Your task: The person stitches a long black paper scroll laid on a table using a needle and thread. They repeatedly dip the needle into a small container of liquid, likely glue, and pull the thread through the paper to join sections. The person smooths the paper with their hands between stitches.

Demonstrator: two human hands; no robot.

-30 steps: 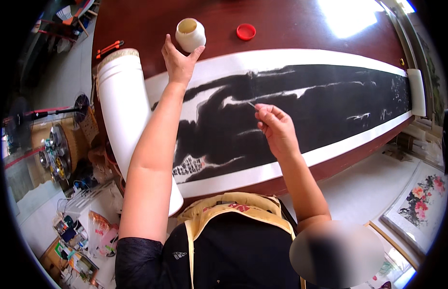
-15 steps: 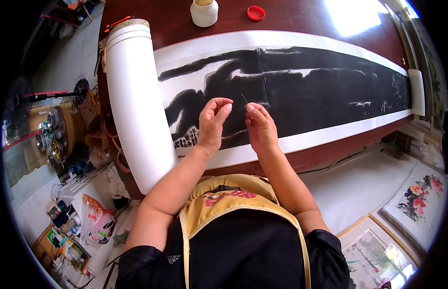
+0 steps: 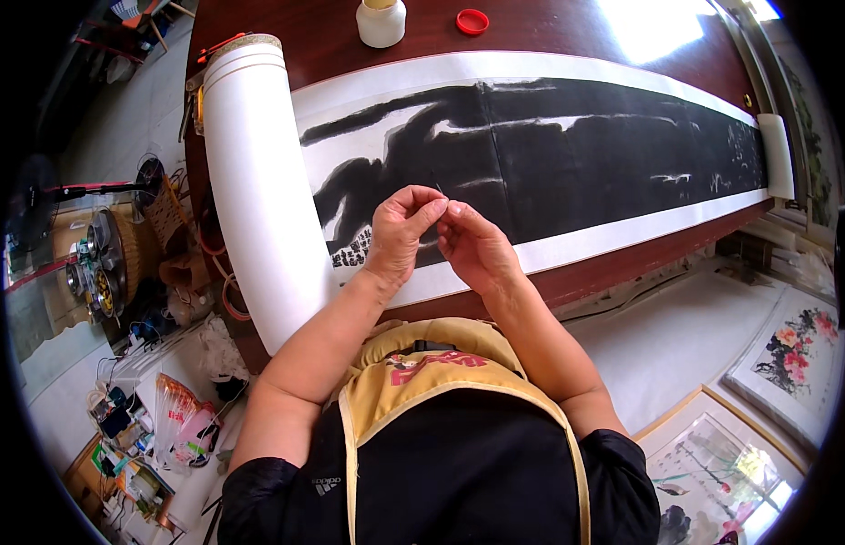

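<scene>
Over the dark painted scroll (image 3: 586, 168), my two hands meet at the fingertips. My left hand (image 3: 400, 234) is closed in a pinch, thumb against forefinger; what it holds, if anything, is too small to make out. In a pinch too, my right hand (image 3: 478, 245) grips a thin dark strip (image 3: 439, 188), whose tip pokes up between the two hands. Black ink and white streaks cover the scroll, with small writing near its left end. A thick white roll (image 3: 259, 191), the scroll's rolled part, lies to the left of my left hand.
A white jar (image 3: 381, 24) and a red lid (image 3: 472, 22) stand at the far side of the dark red table (image 3: 550, 27). The scroll's right end has a smaller white roll (image 3: 777, 156). Framed flower paintings (image 3: 713, 463) lie low on the right; clutter fills the lower left.
My right hand has moved left with the thin dark strip, until its fingertips meet those of my left hand. The left hand has stayed nearly in place. The view has shifted slightly.
</scene>
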